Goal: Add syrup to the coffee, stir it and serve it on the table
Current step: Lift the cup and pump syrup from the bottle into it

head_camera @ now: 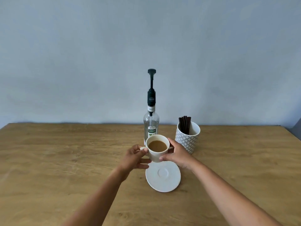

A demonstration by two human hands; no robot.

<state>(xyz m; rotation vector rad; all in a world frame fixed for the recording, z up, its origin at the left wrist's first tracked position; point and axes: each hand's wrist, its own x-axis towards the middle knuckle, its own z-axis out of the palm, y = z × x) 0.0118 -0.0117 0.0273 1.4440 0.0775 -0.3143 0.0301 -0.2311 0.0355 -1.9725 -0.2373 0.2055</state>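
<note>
- Your left hand (136,156) grips the cup (157,148) at its handle, thumb on top of the handle and fingers curled below it.
- Your right hand (176,154) is closed around the opposite side of the cup, thumb across the near wall and fingers wrapped behind the far wall.
- The cup is white, upright, and holds light brown coffee (157,145) well below the rim.
- The cup sits above the far edge of the saucer (163,176); whether its base touches the saucer or is lifted clear cannot be determined.
- The saucer is white, lies flat on the wooden table (65,160), and its centre ring is uncovered.
- The syrup bottle (151,126) stands upright just behind the cup, with a black pump (151,88) fitted on its neck; the glass body looks nearly clear.
- A patterned white holder (187,138) stands to the right of the bottle, near your right hand, with dark stir sticks (184,124) leaning inside it.
</note>
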